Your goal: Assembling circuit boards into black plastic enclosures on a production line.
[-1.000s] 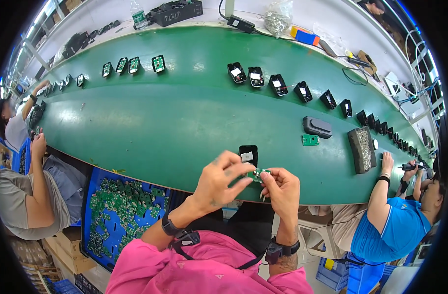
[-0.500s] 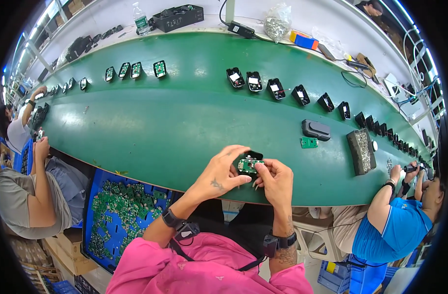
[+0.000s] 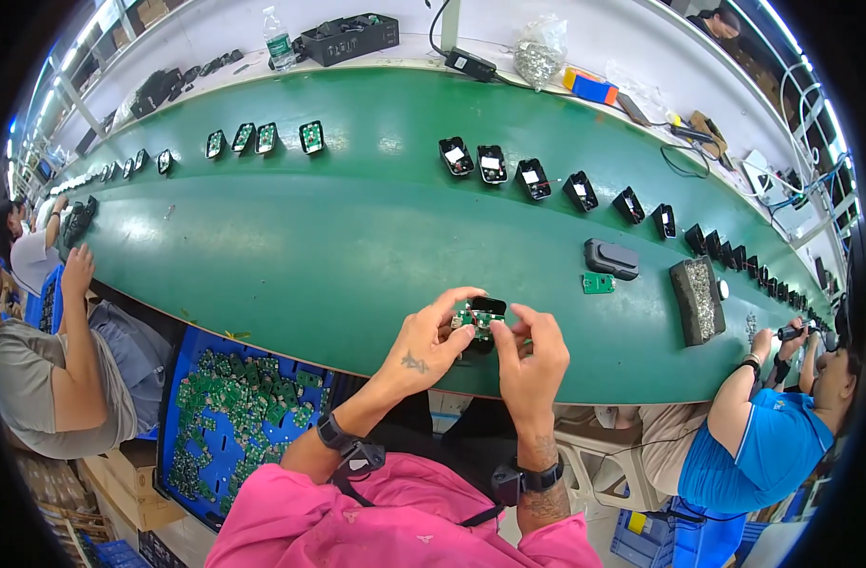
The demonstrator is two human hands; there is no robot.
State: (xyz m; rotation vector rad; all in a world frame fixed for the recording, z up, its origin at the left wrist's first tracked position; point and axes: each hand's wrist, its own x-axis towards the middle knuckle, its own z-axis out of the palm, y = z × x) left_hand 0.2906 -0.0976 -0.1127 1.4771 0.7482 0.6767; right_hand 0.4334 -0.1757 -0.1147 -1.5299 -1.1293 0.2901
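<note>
My left hand (image 3: 422, 348) is closed round a small black plastic case (image 3: 491, 306), with its thumb pressed on a green circuit board (image 3: 487, 319) at the case's opening. A thin red wire shows by the board. At the board's right edge is my right hand (image 3: 533, 358), thumb and forefinger apart, the thumb tip close to or touching the board. The other right fingers are curled and partly hidden. To the right on the bench lie a closed dark case (image 3: 612, 257) and a loose green circuit board (image 3: 599, 283).
A black tray of small metal parts (image 3: 698, 301) stands on the right of the green bench (image 3: 338, 246). Open black cases (image 3: 534, 178) line its far side. A blue bin (image 3: 244, 417) of circuit boards is at my lower left. Co-workers (image 3: 764, 426) sit on both sides.
My right hand has drawn slightly right and its thumb has come off the board's face. The left thumb has moved onto the board. The board is tilted differently.
</note>
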